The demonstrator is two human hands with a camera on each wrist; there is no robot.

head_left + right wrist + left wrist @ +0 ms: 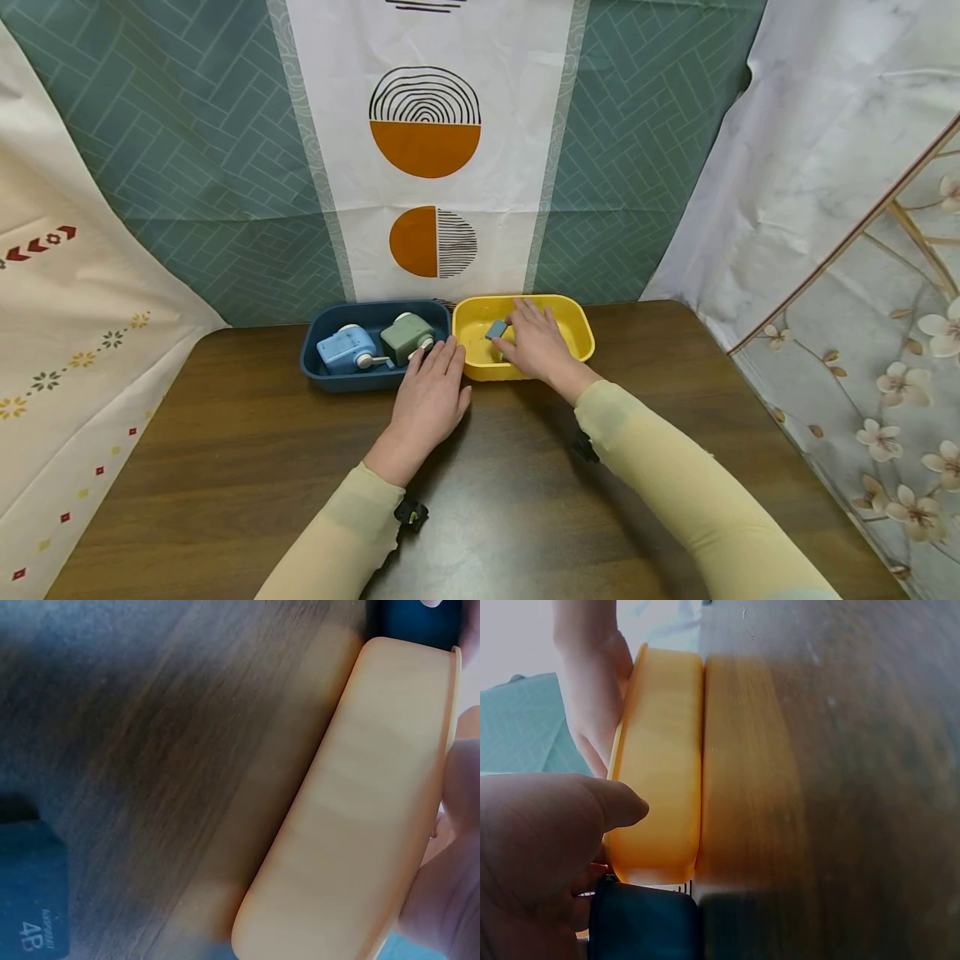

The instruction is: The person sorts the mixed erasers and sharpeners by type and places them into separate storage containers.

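A yellow tray (581, 327) and a dark blue tray (352, 382) stand side by side at the table's far edge. In the blue tray sit a light blue sharpener (345, 348) and a green sharpener (405, 335). My right hand (534, 340) reaches palm down into the yellow tray and pinches a small grey-blue block (497, 330) at its thumb side. My left hand (431, 396) lies flat on the table, its straight fingers touching the blue tray's front rim where the two trays meet. The left wrist view shows the yellow tray (660, 772), the blue tray (645, 922) and the left hand (540, 847).
The brown wooden table (525, 500) spreads out in front of the trays. Patterned cloth hangs behind and on both sides. In the right wrist view the yellow tray (360, 810) lies close by, and a dark item marked 4B (34, 900) sits at the lower left.
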